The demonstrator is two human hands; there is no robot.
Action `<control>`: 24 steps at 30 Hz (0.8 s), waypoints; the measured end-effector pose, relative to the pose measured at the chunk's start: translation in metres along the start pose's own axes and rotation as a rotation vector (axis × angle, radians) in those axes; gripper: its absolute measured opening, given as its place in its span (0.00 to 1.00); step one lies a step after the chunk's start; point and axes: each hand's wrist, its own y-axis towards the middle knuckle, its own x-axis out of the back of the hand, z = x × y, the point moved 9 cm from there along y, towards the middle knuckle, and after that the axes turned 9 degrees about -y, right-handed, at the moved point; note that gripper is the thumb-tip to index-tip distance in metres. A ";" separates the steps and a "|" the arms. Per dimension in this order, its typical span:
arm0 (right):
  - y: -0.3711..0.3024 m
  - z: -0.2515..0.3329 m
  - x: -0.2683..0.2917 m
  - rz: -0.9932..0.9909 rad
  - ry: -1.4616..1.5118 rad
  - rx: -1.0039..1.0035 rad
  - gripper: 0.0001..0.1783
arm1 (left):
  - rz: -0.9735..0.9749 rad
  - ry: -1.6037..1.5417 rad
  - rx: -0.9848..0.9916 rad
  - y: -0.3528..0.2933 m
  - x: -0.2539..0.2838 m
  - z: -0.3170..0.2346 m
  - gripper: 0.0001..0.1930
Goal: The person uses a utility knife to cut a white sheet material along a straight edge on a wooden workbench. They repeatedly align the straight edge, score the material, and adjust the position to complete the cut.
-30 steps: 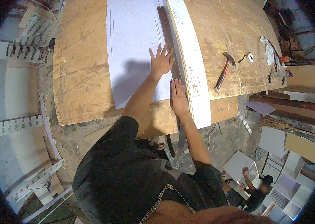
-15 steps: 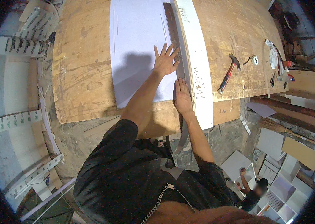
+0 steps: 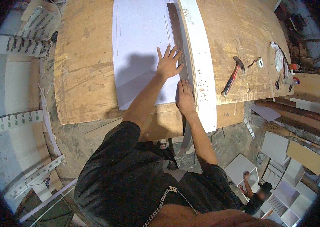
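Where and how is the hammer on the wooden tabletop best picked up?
The hammer is probably best taken by the dark lower part of its handle, from above on the near side: it lies flat, with the slim handle's end nearest and the wider head farther off.

Tally by kind: the wearer's two hands (image 3: 168,67) are showing over one worktop (image 3: 80,68).
On the worktop I am counting one hammer (image 3: 232,77), one tape measure (image 3: 259,62), one pair of scissors (image 3: 277,84), one lilac panel (image 3: 141,38), one dark strip (image 3: 174,22) and one long white board (image 3: 201,56); at least three dark lines (image 3: 117,38) are running along the panel, while specks (image 3: 201,85) on the board are looking too small for counting. Elsewhere I am counting one broom (image 3: 275,127), one neck chain (image 3: 162,201), one other person (image 3: 255,205).
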 end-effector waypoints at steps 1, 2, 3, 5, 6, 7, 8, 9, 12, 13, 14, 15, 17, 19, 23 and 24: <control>0.000 0.000 0.000 0.004 -0.002 0.001 0.30 | -0.013 0.002 -0.006 0.000 0.000 0.000 0.35; 0.001 0.000 -0.001 0.011 0.020 -0.005 0.33 | -0.026 0.004 -0.012 -0.001 0.001 0.000 0.35; 0.001 -0.001 -0.001 0.017 0.040 -0.010 0.35 | -0.033 -0.002 -0.015 0.000 0.001 -0.001 0.36; 0.002 -0.003 0.000 0.020 0.056 -0.013 0.37 | -0.047 -0.012 -0.022 0.000 0.003 -0.002 0.36; 0.002 -0.002 0.001 0.017 0.054 -0.008 0.36 | -0.045 0.001 -0.019 -0.001 0.002 -0.002 0.36; 0.003 -0.001 0.002 0.014 0.053 -0.004 0.36 | -0.043 0.015 -0.016 -0.001 0.001 -0.001 0.36; 0.005 0.000 0.004 -0.009 0.030 0.001 0.35 | -0.041 0.029 -0.012 -0.002 0.001 0.000 0.36; 0.006 0.001 0.005 -0.030 0.008 0.004 0.33 | -0.044 0.023 -0.015 -0.001 0.001 -0.001 0.36; 0.013 -0.001 0.003 -0.057 0.003 0.006 0.31 | -0.052 0.011 -0.019 0.000 0.002 -0.002 0.36; 0.015 -0.002 0.001 -0.059 0.011 0.005 0.31 | -0.052 0.009 -0.019 0.000 0.003 -0.004 0.36; 0.016 -0.003 -0.002 -0.054 0.020 -0.004 0.31 | -0.053 0.007 -0.019 0.000 0.004 -0.005 0.36; 0.017 -0.004 -0.001 -0.048 0.030 -0.011 0.30 | -0.050 0.012 -0.014 0.000 0.004 -0.004 0.36; 0.020 -0.003 -0.001 -0.031 0.039 -0.018 0.30 | -0.043 0.022 -0.005 0.000 0.003 -0.001 0.37; 0.022 -0.004 -0.003 -0.006 0.035 -0.026 0.31 | -0.040 0.004 0.003 0.000 0.005 -0.002 0.37; 0.025 -0.004 0.000 -0.028 0.001 -0.017 0.30 | -0.039 -0.010 0.010 0.000 0.006 -0.004 0.38; 0.025 -0.003 0.001 -0.048 -0.007 -0.010 0.28 | -0.053 -0.006 0.008 0.000 0.007 -0.004 0.37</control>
